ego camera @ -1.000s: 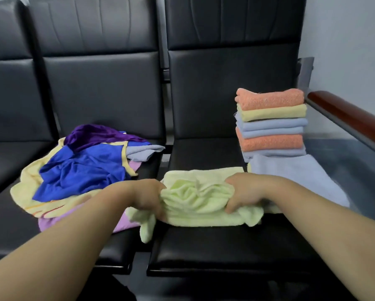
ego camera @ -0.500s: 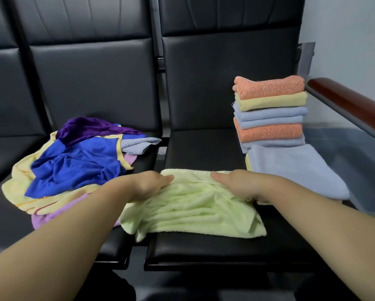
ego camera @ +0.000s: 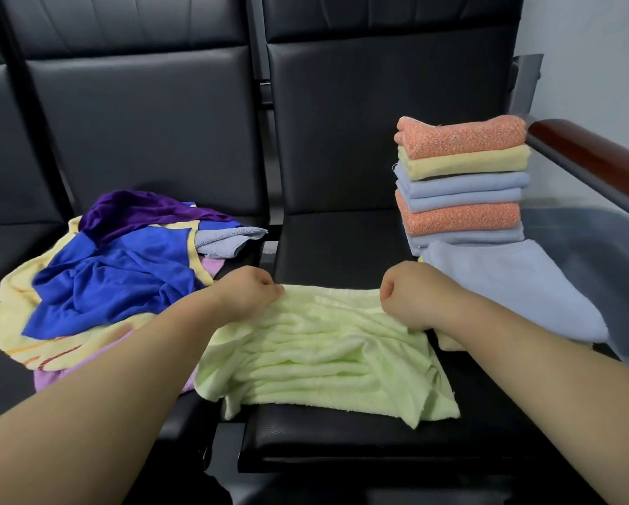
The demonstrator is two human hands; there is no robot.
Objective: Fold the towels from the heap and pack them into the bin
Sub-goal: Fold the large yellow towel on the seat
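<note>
A pale green towel [ego camera: 323,362] lies wrinkled and spread on the front of the right black seat [ego camera: 334,246]. My left hand [ego camera: 249,291] pinches its far left corner with curled fingers. My right hand [ego camera: 409,291] pinches the far edge toward the right. The heap of unfolded towels [ego camera: 112,278], blue, purple, yellow and pink, covers the seat to the left. A stack of folded towels [ego camera: 462,184], orange, yellow and grey-blue, stands at the back right of the seat. A grey bin [ego camera: 593,249] sits right of the seat.
A grey-blue towel [ego camera: 506,289] lies flat in front of the stack, partly over the bin's rim. A wooden armrest [ego camera: 590,154] runs along the right. Black seat backs rise behind. The seat's front edge is bare below the green towel.
The green towel, bunched between my hands a second ago, is spread out toward me. My hands moved apart to its far edge and went from flat to pinching it.
</note>
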